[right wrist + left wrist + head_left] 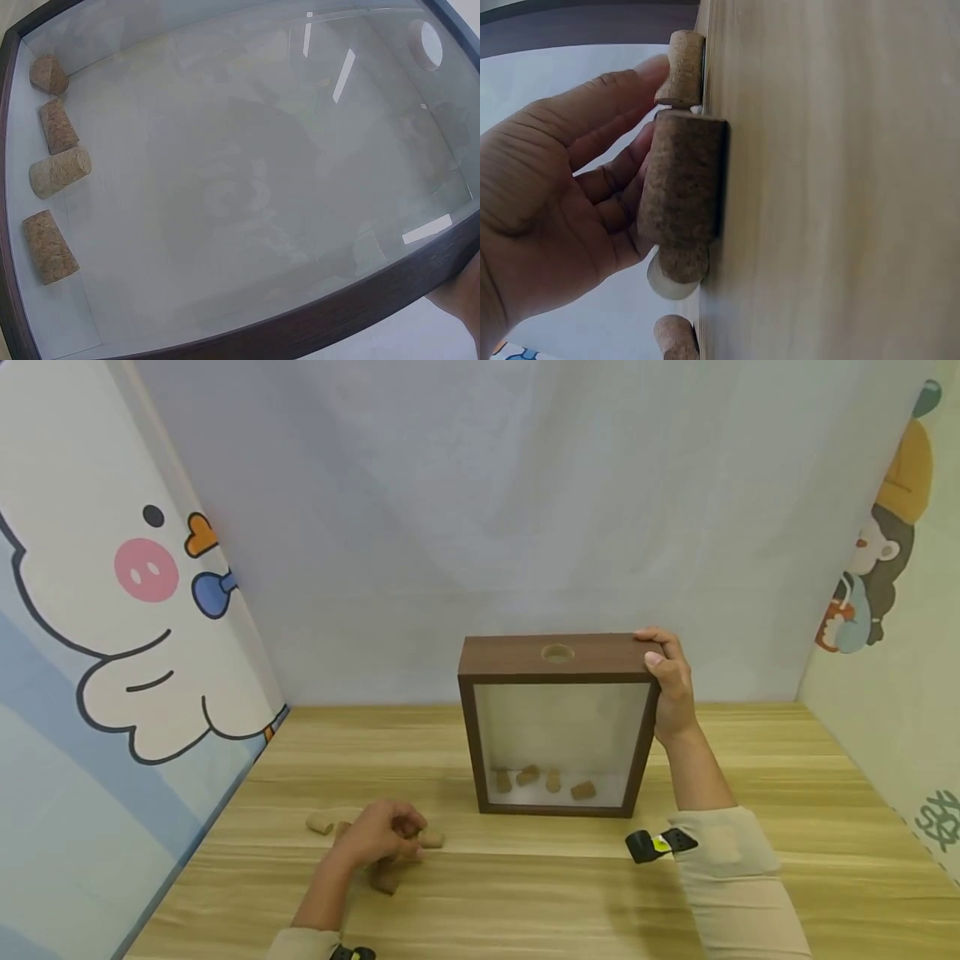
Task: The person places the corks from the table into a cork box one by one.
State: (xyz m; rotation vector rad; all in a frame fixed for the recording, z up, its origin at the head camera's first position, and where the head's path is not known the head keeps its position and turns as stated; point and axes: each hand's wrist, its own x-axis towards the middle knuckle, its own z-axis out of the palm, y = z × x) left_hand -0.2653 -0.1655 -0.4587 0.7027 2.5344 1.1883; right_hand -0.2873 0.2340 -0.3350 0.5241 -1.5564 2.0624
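Corks lie on the table around the left hand, pinching one or not, can't tell, while the right hand grips the box: picking-up seems underway, calling for steady fingertips.

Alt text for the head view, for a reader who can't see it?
A person's right hand grips the top corner of a brown box with a see-through front, a round hole in its top and four corks inside. The left hand is among loose corks on the wooden table.
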